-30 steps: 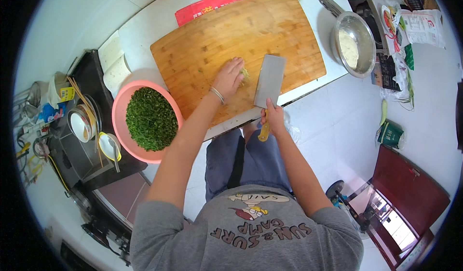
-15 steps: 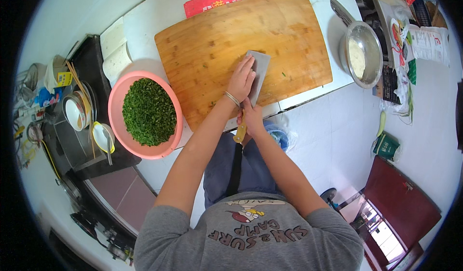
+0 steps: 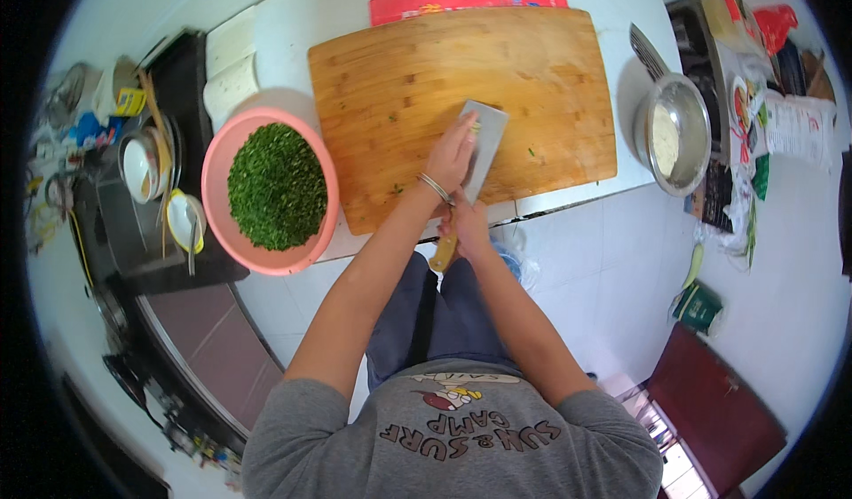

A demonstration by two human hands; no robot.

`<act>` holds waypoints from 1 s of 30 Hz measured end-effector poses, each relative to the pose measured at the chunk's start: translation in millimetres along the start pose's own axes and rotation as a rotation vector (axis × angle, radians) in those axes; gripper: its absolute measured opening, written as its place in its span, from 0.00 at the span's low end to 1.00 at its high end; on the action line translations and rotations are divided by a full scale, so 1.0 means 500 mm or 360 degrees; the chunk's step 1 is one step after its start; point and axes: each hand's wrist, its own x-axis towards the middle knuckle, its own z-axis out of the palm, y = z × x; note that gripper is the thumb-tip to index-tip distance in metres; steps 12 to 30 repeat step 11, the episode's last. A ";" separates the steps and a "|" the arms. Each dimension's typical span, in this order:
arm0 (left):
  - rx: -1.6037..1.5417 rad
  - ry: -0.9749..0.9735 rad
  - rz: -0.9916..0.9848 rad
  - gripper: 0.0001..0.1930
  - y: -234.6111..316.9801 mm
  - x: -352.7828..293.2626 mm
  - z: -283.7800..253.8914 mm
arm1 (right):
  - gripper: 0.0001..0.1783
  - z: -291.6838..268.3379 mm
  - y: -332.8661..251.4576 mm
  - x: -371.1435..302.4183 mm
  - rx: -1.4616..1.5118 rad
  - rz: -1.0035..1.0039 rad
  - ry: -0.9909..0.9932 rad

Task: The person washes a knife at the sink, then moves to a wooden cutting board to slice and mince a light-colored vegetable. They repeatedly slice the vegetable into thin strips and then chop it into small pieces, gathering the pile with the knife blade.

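Note:
My right hand (image 3: 466, 226) is wrapped round the yellow handle of a cleaver (image 3: 486, 157) at the near edge of the wooden cutting board (image 3: 417, 82). The grey blade reaches over the board, its broad face turned up toward the view. Against the left side of the blade lies my left hand (image 3: 451, 157), fingers stretched out along it. A small pale green bit shows by those fingertips. Left of the board stands a pink basin (image 3: 330, 188) heaped with finely chopped greens (image 3: 277, 188). A few green specks lie on the board.
At the right of the table is a metal bowl (image 3: 701, 135) holding something pale like flour or dough. A red sheet (image 3: 470, 0) lies beyond the board. Bowls and chopsticks (image 3: 158, 109) sit on the dark counter at left. A crowded shelf (image 3: 721, 64) stands at right.
The whole view has shifted slightly. The cleaver's blade shows its face a little more broadly now, and the pale green bit has come into sight by my left fingertips. Both hands keep their places on the cleaver.

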 end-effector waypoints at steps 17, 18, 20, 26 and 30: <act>0.0229 0.0699 0.0118 0.24 0.256 -0.174 -0.292 | 0.16 0.208 -0.050 -0.233 -0.0578 0.0131 -0.0700; 0.0229 0.0699 0.0118 0.24 0.256 -0.174 -0.292 | 0.16 0.208 -0.050 -0.233 -0.0578 0.0131 -0.0700; 0.0229 0.0699 0.0118 0.24 0.256 -0.174 -0.292 | 0.16 0.208 -0.050 -0.233 -0.0578 0.0131 -0.0700; 0.0229 0.0699 0.0118 0.24 0.256 -0.174 -0.292 | 0.16 0.208 -0.050 -0.233 -0.0578 0.0131 -0.0700; 0.0229 0.0699 0.0118 0.24 0.256 -0.174 -0.292 | 0.16 0.208 -0.050 -0.233 -0.0578 0.0131 -0.0700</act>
